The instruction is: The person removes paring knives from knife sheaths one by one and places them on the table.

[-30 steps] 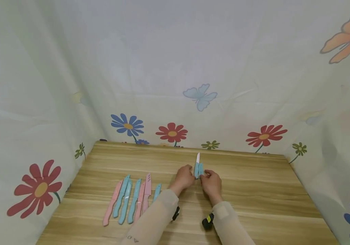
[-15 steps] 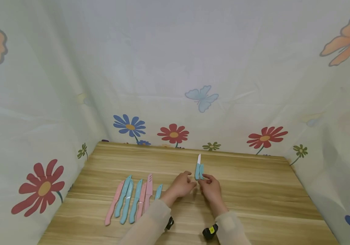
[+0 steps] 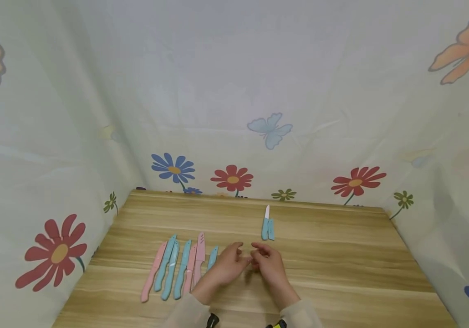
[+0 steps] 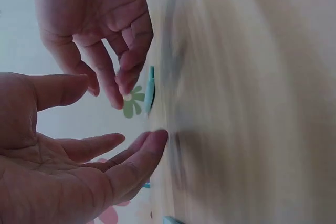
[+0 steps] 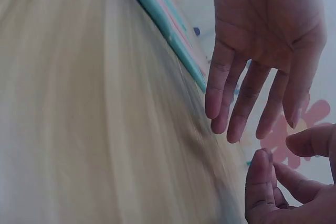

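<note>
My left hand and right hand hover above the middle of the table, close together, palms turned inward. Nothing is between the fingers of either; both wrist views show them loosely bent and bare. Beyond them lies a small knife with a turquoise handle and pale blade pointing away. Its turquoise sheath lies right beside the handle. Left of my left hand, several pink and turquoise knives lie in a row, among them a pink knife with holes near its tip. A turquoise knife is partly hidden behind my left hand.
The wooden table has its far edge against a white curtain printed with flowers and butterflies. Curtain also hangs along both sides. The leftmost pink knife lies toward the table's left edge.
Both hands have drawn back toward the body, away from the small knife and its sheath, which stay on the table. The right fingers no longer touch the sheath.
</note>
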`<state>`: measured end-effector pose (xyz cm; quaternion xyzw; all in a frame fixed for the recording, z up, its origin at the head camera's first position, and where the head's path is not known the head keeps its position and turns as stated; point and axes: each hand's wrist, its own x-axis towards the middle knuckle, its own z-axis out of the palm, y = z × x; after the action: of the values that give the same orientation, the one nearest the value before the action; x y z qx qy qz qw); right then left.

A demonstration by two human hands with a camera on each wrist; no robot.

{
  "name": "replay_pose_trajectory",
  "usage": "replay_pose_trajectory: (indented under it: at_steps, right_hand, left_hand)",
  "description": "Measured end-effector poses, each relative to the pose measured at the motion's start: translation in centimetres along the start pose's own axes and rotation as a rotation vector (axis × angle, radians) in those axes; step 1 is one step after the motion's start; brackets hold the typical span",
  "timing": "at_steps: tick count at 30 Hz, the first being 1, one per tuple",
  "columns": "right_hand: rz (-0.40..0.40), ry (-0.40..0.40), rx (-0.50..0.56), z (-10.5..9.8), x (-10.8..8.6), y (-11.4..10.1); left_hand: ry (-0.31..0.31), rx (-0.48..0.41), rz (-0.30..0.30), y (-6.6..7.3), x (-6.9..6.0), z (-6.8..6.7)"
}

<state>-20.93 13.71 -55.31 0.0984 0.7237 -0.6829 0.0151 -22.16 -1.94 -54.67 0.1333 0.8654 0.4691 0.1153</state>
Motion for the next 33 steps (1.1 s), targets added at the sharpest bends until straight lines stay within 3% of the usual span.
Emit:
replay_pose_trajectory:
  at_steps: [8,15,23,33]
  right_hand:
    - [0.025,-0.084,0.053,1.5,-1.5,0.7]
    - [0.055,-0.151,0.098,2.2,-2.6,0.9]
    - [0.069,-0.226,0.124,3.0,-3.8,0.6]
    - [0.065,-0.305,0.149,4.4,-5.0,1.0]
  left_hand:
    - [0.032,0.029,0.021,-0.9,-3.1,-0.4]
    - [0.061,0.027,-0.021,-1.2,-5.5,-0.9]
    - [0.156,0.024,-0.094,-1.8,-7.2,-1.6]
    - [0.182,-0.002,-0.085,-2.5,-8.2,-2.3]
